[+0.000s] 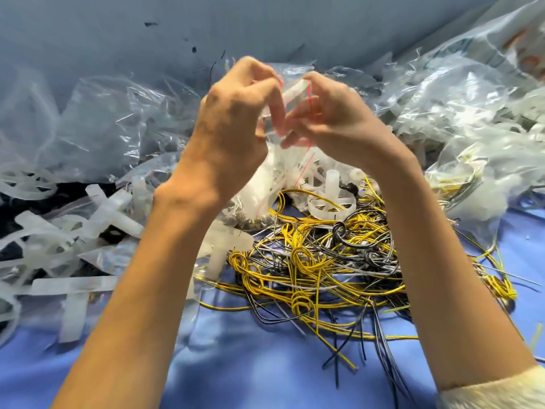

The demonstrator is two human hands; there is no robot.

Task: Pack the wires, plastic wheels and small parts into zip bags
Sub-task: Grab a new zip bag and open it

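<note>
Blue tabletop (236, 364) is crowded. Loose clear bags (103, 122) are heaped at upper left, and filled bags (472, 128) are piled at upper right. White plastic cross pieces (112, 208) lie scattered along the left edge. At centre right, below the hands, is a tangle of yellow, black and grey wires (324, 255). A white spoked plastic wheel (327, 202) sits at the tangle's upper edge.

Both forearms rise from the bottom of the frame and cover part of the wire pile and the cross pieces. A cream sleeve (495, 391) shows at lower right.

The zip bag (275, 172) is held up at centre frame, above the pile. The left hand (236, 113) has its fingers curled, its grip pinching the bag's upper part. The right hand (333, 119) pinches the same upper part from the other side, fingertips close to the left's.

The bag hangs below both grips with whitish plastic parts inside. Its long axis runs top to bottom and slants toward lower left. The red zip line runs steeply down between the hands. The lower end is blurred, so contact with the pile cannot be told.
</note>
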